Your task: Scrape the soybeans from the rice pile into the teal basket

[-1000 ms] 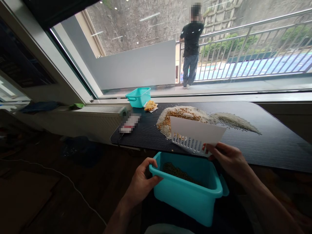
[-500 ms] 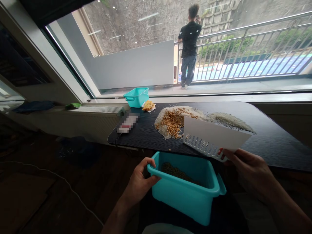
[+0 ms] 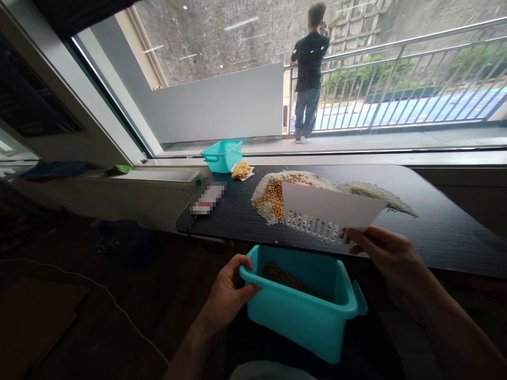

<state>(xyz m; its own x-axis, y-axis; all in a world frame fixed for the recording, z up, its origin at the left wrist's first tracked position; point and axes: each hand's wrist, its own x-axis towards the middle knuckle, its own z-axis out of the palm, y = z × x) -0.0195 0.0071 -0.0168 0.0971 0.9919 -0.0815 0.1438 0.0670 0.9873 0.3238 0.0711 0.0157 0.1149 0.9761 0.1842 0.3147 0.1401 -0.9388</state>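
Observation:
My left hand (image 3: pixel 229 290) grips the near left rim of a turquoise plastic bin (image 3: pixel 293 319), thumb outside and fingers over the edge. Small dark greenish grains (image 3: pixel 291 279) lie in the bottom of this bin. My right hand (image 3: pixel 386 250) pinches the lower right corner of a white plastic card with a row of slots (image 3: pixel 332 206). The card is tilted above the table edge, just beyond the bin. Behind it, partly hidden, spreads a heap of yellow beans (image 3: pixel 273 195) mixed with white grains (image 3: pixel 263 182). A second pile of pale grains (image 3: pixel 372 192) extends to the right.
On the black table (image 3: pixel 447 237), a smaller turquoise basket (image 3: pixel 224 157) stands at the back left beside a crumpled yellow thing (image 3: pixel 241 170). A blurred-out flat object (image 3: pixel 208 199) with a cable lies at the left edge. Outside the window, a person (image 3: pixel 309 68) stands by a railing.
My right hand has moved the slotted white card left and slightly up, so it covers more of the yellow beans. My left hand and the bin have stayed nearly still.

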